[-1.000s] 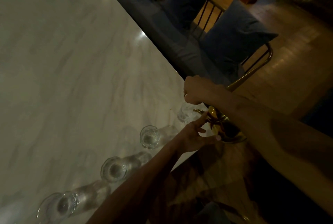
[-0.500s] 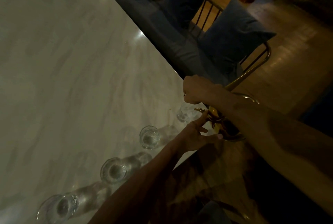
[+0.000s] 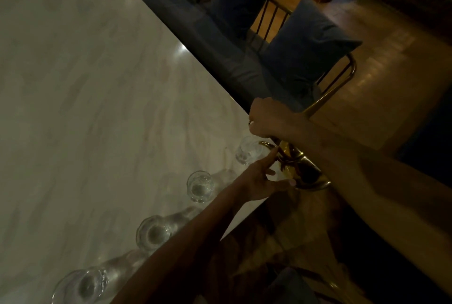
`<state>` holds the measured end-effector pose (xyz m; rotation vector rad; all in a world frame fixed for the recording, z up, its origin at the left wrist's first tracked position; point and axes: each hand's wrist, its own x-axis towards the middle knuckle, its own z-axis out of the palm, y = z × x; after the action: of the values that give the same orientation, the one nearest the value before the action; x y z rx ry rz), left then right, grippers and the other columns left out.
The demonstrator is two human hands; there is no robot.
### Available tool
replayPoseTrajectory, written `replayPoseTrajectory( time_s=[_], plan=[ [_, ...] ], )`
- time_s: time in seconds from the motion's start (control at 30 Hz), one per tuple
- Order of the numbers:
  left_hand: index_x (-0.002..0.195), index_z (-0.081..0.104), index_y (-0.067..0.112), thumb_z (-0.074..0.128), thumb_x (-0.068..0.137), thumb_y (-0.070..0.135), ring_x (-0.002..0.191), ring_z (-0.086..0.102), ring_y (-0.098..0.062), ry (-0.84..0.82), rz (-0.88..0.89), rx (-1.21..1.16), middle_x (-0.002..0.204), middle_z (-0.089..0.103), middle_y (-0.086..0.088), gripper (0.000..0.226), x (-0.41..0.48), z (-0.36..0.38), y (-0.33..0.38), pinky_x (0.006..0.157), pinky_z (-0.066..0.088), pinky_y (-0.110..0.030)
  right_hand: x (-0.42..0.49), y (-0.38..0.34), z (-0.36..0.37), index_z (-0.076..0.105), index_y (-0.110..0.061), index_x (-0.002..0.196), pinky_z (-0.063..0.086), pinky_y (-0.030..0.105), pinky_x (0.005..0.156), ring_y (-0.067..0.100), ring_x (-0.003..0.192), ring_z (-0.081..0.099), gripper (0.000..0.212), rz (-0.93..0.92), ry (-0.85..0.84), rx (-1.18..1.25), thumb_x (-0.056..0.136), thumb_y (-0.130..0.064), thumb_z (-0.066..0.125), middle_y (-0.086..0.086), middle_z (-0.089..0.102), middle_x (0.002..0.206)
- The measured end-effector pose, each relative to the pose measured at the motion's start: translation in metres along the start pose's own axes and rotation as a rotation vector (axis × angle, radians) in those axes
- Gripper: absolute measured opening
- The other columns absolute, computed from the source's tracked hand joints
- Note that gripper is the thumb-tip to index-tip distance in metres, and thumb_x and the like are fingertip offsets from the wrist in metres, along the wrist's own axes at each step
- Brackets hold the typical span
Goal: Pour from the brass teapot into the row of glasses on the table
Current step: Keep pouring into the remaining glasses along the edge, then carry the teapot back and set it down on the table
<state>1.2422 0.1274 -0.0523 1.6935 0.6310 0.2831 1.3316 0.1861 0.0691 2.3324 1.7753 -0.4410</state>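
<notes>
Head view: the pale marble counter [image 3: 97,108] fills the left of the frame, its edge running diagonally from upper middle to lower middle; most of its surface is bare. Four glasses [image 3: 200,185] stand in a row along that edge, from lower left towards centre right. The right hand [image 3: 266,117], grip clenched on the brass teapot [image 3: 300,169], holds it tilted just off the counter edge, its spout at the farthest glass [image 3: 248,149]. The left hand [image 3: 264,181] is spread loose, fingertips touching the pot. Blue-cushioned chairs [image 3: 303,46] and a wooden floor [image 3: 391,59] lie in the dim upper right.
</notes>
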Motion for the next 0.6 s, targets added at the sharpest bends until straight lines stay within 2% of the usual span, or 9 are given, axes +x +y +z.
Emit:
replayPoseTrajectory(
  time_s=[0.07, 0.17, 0.2, 0.27, 0.4, 0.5, 0.6],
  plan=[
    [0.157, 0.018, 0.043, 0.075, 0.089, 0.036, 0.142, 0.038, -0.012, -0.022, 0.019, 0.047, 0.160, 0.036, 0.008, 0.089, -0.003, -0.002, 0.002, 0.109, 0.046, -0.034, -0.007, 0.007, -0.001, 0.048, -0.016, 0.071, 0.037, 0.023, 0.053, 0.012, 0.061, 0.051, 0.028, 0.035, 0.041, 0.074, 0.096, -0.019, 0.062, 0.000, 0.052, 0.070],
    [0.159, 0.021, 0.032, 0.075, 0.086, 0.037, 0.142, 0.041, -0.017, -0.047, 0.033, 0.106, 0.159, 0.039, 0.003, 0.090, -0.012, -0.005, 0.005, 0.110, 0.045, -0.041, -0.022, 0.014, -0.002, 0.062, -0.016, 0.080, 0.054, 0.029, 0.067, 0.014, 0.070, 0.061, 0.017, 0.088, 0.123, 0.171, 0.095, -0.022, 0.064, 0.000, 0.063, 0.078],
    [0.159, 0.021, 0.030, 0.075, 0.087, 0.035, 0.142, 0.041, -0.018, -0.052, 0.040, 0.134, 0.159, 0.039, 0.001, 0.091, -0.015, -0.006, 0.006, 0.111, 0.044, -0.042, -0.028, 0.015, -0.002, 0.062, -0.015, 0.077, 0.056, 0.032, 0.070, 0.014, 0.069, 0.061, 0.019, 0.102, 0.148, 0.200, 0.095, -0.022, 0.064, 0.001, 0.062, 0.075],
    [0.159, 0.021, 0.025, 0.076, 0.088, 0.030, 0.143, 0.041, -0.022, -0.066, 0.049, 0.182, 0.159, 0.039, -0.003, 0.091, -0.025, -0.010, 0.009, 0.113, 0.043, -0.041, -0.042, 0.013, -0.002, 0.058, -0.014, 0.071, 0.053, 0.028, 0.062, 0.012, 0.061, 0.056, 0.025, 0.127, 0.185, 0.264, 0.095, -0.019, 0.062, 0.002, 0.057, 0.068],
    [0.158, 0.021, 0.025, 0.075, 0.090, 0.025, 0.138, 0.044, -0.016, -0.086, 0.048, 0.211, 0.157, 0.042, -0.004, 0.087, -0.058, -0.024, 0.022, 0.105, 0.036, -0.016, -0.075, -0.004, -0.009, 0.056, -0.011, 0.071, 0.039, 0.020, 0.052, 0.010, 0.056, 0.049, 0.026, 0.157, 0.256, 0.338, 0.097, -0.016, 0.060, 0.002, 0.053, 0.066],
    [0.159, 0.018, 0.029, 0.077, 0.088, 0.030, 0.141, 0.044, -0.021, -0.052, 0.063, 0.204, 0.156, 0.044, -0.003, 0.092, -0.095, -0.037, 0.031, 0.106, 0.038, -0.029, -0.100, -0.034, -0.015, 0.061, -0.010, 0.076, 0.044, 0.026, 0.059, 0.017, 0.065, 0.052, 0.022, 0.149, 0.325, 0.375, 0.096, -0.017, 0.058, 0.006, 0.055, 0.070],
    [0.158, 0.021, 0.031, 0.079, 0.085, 0.036, 0.137, 0.046, -0.017, 0.021, 0.078, 0.214, 0.152, 0.049, -0.001, 0.094, -0.143, -0.056, 0.036, 0.102, 0.037, -0.028, -0.128, -0.076, -0.019, 0.066, -0.007, 0.081, 0.056, 0.035, 0.071, 0.023, 0.071, 0.060, 0.022, 0.134, 0.387, 0.402, 0.096, -0.020, 0.058, 0.011, 0.062, 0.076]
  ],
)
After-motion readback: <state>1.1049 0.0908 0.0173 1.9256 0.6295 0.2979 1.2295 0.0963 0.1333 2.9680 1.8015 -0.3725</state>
